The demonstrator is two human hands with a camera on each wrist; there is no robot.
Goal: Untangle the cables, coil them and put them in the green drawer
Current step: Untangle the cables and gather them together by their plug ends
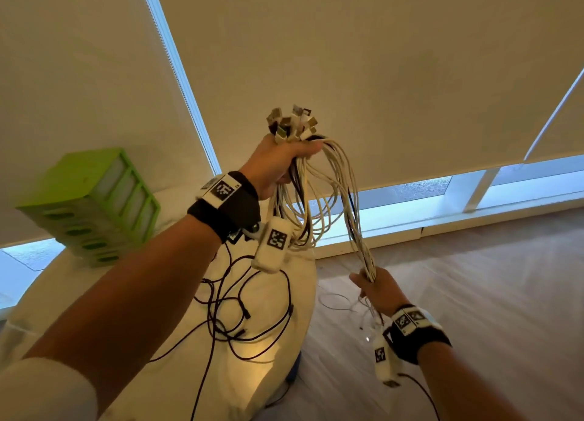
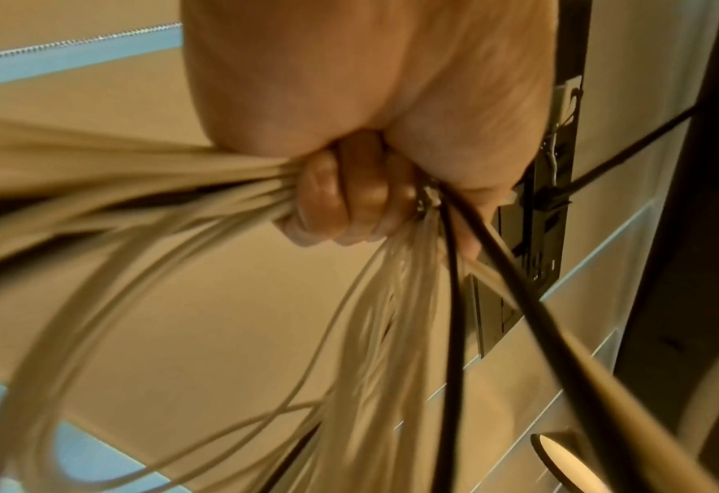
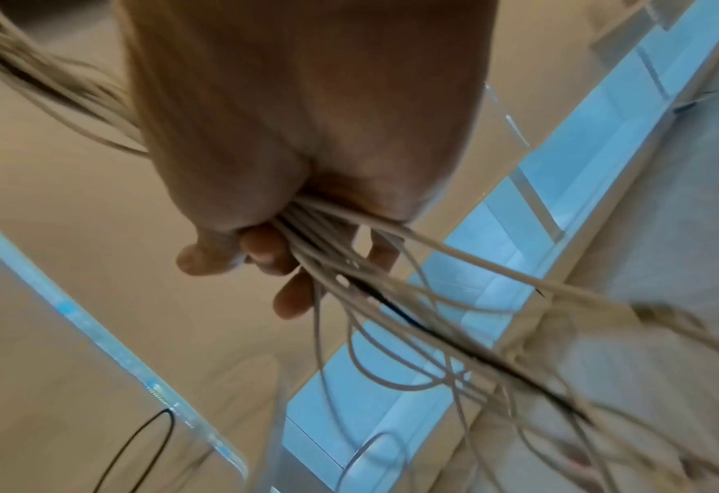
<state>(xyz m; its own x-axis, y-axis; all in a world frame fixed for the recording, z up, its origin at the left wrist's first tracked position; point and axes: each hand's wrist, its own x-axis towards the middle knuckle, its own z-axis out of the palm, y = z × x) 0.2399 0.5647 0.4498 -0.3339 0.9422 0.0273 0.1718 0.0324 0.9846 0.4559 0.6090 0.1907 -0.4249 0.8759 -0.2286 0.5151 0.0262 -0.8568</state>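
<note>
My left hand [image 1: 278, 164] is raised high and grips a thick bundle of white cables [image 1: 328, 199] just below their plugs [image 1: 292, 123], which stick up above the fist. The cables hang in loops and run down to my right hand [image 1: 374, 286], which grips the same bundle lower, over the floor. The left wrist view shows my fingers [image 2: 340, 206] curled round the white cables [image 2: 146, 206] and some black ones. In the right wrist view the cables [image 3: 349, 267] pass through my closed fingers [image 3: 264, 253]. The green drawer unit [image 1: 91, 205] stands at the back left of the table.
Tangled dark cables [image 1: 240, 307] lie loose on the round white table [image 1: 278, 351]. Beige roller blinds cover the windows behind. Wooden floor [image 1: 474, 278] spreads to the right of the table, with thin cable ends trailing below my right hand.
</note>
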